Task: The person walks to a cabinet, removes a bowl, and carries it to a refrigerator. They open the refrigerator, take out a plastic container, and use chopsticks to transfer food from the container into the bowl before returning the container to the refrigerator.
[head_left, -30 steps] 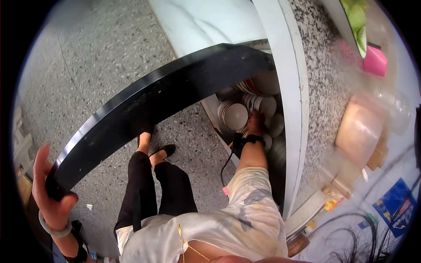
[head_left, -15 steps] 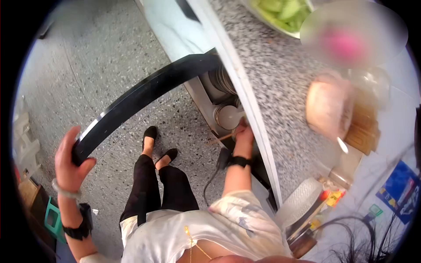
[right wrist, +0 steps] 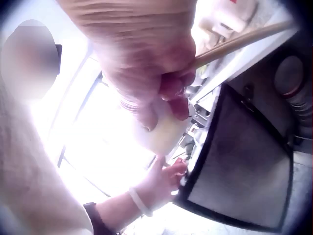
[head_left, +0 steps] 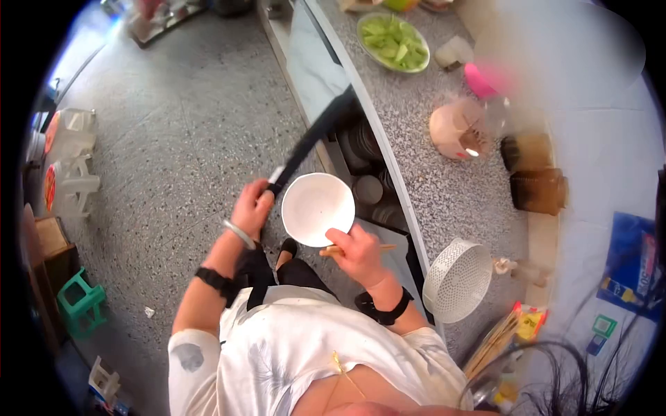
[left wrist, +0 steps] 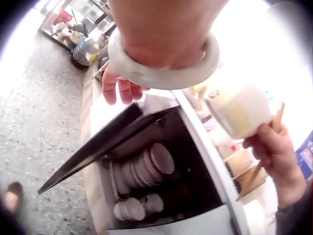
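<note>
In the head view my right hand point(head_left: 361, 256) grips a white bowl point(head_left: 312, 201) at its rim, thumb over the inside. The same hand holds chopsticks point(head_left: 386, 247), which stick out past the fingers toward the counter. My left hand point(head_left: 250, 209), with a pale bangle at the wrist, holds the free edge of a dark-framed cabinet door point(head_left: 320, 130). The door stands swung out from the cabinet. Inside, stacked dishes point(left wrist: 142, 169) and small bowls point(left wrist: 129, 209) show in the left wrist view. Glare washes out much of the bowl in the right wrist view.
On the speckled counter point(head_left: 430, 191) stand a plate of cut green vegetables point(head_left: 393, 43), a pinkish container point(head_left: 454, 128), brown jars point(head_left: 538, 191) and a white perforated basket point(head_left: 458, 281). Across the floor are a green stool point(head_left: 81, 303) and clear plastic containers point(head_left: 73, 184).
My right hand has come out of the cabinet with the bowl and chopsticks, now in front of my body. My left hand has moved right with the door, which has swung partly inward.
</note>
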### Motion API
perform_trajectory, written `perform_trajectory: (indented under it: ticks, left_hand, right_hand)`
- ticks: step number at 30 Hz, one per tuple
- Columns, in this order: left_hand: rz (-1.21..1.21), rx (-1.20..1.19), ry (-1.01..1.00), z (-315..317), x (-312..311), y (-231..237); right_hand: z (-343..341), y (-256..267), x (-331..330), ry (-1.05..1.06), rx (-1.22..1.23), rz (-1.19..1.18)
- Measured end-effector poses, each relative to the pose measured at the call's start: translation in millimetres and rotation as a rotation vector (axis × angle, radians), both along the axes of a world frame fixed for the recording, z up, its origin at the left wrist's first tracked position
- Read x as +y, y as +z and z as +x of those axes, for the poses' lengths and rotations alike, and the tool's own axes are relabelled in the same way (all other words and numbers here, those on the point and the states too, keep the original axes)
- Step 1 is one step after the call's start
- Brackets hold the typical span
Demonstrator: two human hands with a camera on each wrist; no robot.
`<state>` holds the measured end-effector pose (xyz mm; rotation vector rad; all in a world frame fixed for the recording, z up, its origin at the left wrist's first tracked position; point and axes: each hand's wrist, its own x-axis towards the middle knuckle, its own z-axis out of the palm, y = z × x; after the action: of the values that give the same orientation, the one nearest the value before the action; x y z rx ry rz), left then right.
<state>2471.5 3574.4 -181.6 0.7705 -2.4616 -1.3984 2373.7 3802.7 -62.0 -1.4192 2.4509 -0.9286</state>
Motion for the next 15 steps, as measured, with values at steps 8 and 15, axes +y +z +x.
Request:
perform_trajectory:
  ticks: [8, 15]
  left_hand:
    - [0.845, 0.153, 0.244, 99, 45, 154]
    - [0.183, 0.546, 0.557, 244, 55, 166]
  right_hand:
    - [63, 43, -41, 0.336, 0.069, -0.092]
    - [174, 69, -104, 0.715, 0.033, 0.214]
